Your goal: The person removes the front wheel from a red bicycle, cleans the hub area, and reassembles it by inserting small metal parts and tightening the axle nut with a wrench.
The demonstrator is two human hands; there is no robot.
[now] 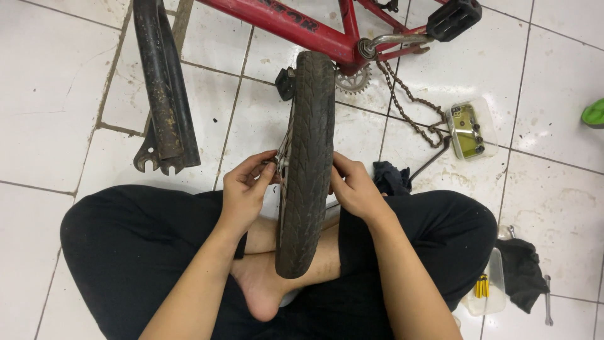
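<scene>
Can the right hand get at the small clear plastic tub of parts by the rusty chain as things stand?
Probably yes. The right hand is on the black-tyred wheel, and the clear plastic tub sits on open tile to that side with only the rusty chain lying beside it. The hand must leave the wheel first.

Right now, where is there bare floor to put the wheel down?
Bare tiles lie left of the black fork, above the person's knee. It is crowded on the right: chain, clear tub, rags and wrench. Both hands, left hand and right hand, hold the wheel.
</scene>
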